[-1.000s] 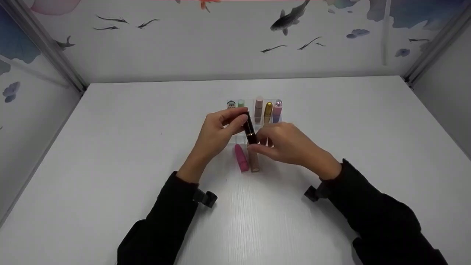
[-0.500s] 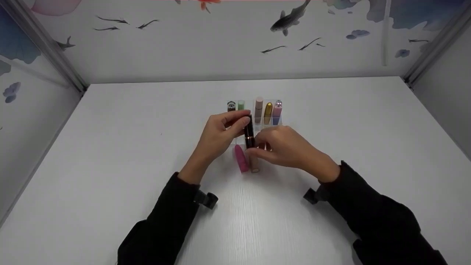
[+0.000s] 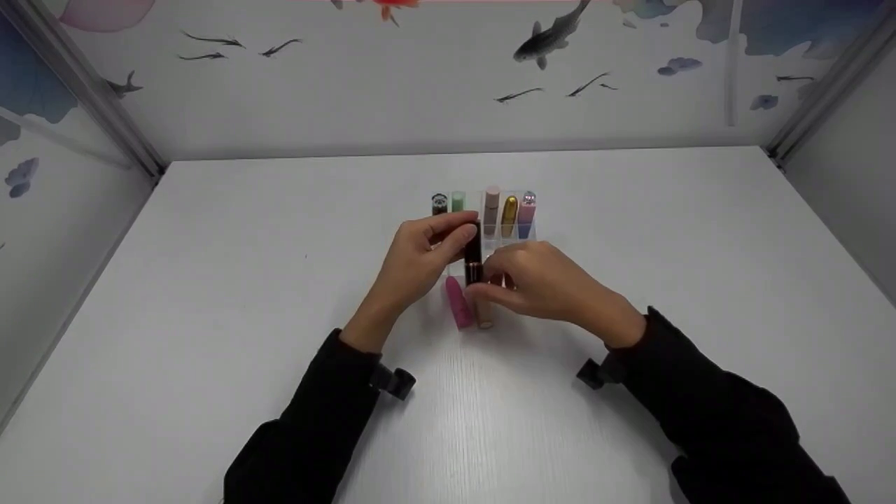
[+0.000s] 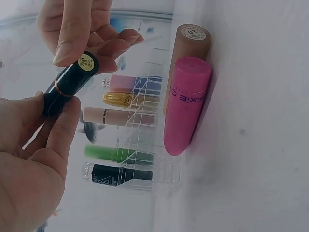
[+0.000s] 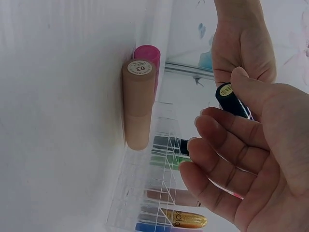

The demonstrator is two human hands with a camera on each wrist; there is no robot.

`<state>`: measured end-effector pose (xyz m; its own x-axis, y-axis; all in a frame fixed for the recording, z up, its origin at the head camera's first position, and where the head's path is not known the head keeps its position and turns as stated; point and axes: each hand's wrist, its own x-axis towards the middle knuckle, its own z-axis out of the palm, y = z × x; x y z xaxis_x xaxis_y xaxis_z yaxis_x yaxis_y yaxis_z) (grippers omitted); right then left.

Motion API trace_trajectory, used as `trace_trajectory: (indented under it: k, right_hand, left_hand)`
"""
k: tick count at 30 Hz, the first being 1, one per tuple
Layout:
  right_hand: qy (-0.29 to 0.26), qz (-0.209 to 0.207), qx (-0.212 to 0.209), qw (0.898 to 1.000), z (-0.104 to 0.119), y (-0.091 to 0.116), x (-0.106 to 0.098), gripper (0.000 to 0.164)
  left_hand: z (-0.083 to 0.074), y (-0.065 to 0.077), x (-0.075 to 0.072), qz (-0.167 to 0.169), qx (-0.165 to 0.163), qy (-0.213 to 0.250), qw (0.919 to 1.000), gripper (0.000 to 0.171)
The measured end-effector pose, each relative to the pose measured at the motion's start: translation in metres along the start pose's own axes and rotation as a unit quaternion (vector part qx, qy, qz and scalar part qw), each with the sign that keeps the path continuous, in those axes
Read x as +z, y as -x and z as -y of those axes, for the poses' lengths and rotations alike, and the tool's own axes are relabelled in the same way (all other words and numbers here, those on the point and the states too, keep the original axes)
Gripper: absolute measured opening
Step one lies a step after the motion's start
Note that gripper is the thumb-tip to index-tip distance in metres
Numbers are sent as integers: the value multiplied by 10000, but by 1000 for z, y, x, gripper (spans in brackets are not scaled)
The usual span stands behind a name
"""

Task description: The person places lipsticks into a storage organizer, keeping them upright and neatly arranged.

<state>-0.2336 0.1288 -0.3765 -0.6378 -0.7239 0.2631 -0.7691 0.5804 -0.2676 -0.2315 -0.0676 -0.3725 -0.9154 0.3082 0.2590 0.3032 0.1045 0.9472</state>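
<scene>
Left hand pinches the black tube; right hand grips its base.

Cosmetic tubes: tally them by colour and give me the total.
Black: 2 (held black tube, racked black tube)
Bright pink tube: 1
Tan tube: 1
Green tube: 1
Pale beige tube: 1
Gold tube: 1
Pink-and-blue tube: 1
Total: 8
</scene>
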Motion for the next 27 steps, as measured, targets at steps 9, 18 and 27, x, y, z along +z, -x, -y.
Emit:
trace_trajectory:
  k: [9, 18, 27]
  right_hand:
    - [-12, 2, -115, 9999, -1, 0, 2, 34]
    - [-185, 433, 65, 9989, -12, 4, -19, 24]
    - [319, 119, 667, 9972, -30, 9, -35, 22]
  left_hand:
    - [11, -2, 0, -5, 75, -31, 10000, 32]
    - [12, -2, 1, 28, 105, -204, 9997, 31]
    - [10, -2, 3, -23, 42, -321, 9995, 30]
